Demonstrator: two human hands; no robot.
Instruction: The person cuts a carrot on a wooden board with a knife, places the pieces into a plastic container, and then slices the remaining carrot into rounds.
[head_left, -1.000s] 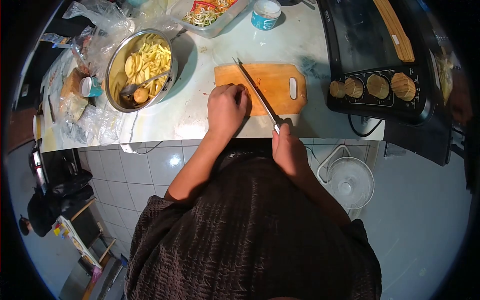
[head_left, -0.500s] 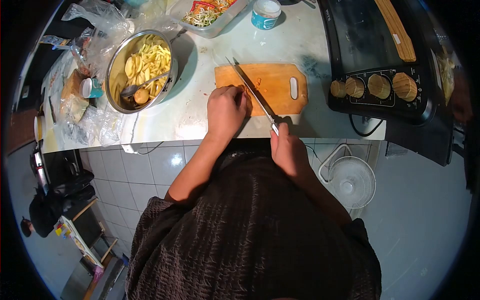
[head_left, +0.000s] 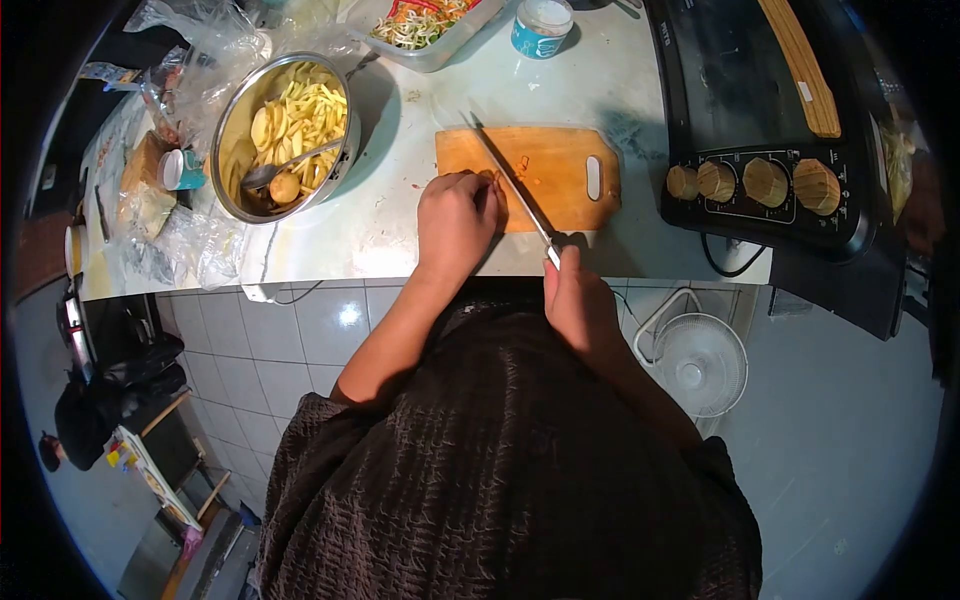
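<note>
A wooden cutting board (head_left: 565, 205) with a slot handle lies near the counter's front edge, with small orange bits (head_left: 526, 172) of food on it. My right hand (head_left: 578, 298) is closed round the handle of a long knife (head_left: 520, 192), whose blade slants across the board just right of my left fingers. At the board's left side, my left hand (head_left: 455, 225) is curled with its fingertips down, pinching a small orange piece of food that is mostly hidden behind the fingers.
Left of the board stands a steel pot (head_left: 350, 140) with pale yellow cut strips and a spoon. Behind are a plastic container (head_left: 430, 58) of sprouts and a blue-white tub (head_left: 540, 38). An oven (head_left: 850, 215) stands right; plastic bags (head_left: 210, 240) lie left.
The view has shifted slightly. The knife still slants beside my left fingertips, and both hands keep nearly the same pose and grip.
</note>
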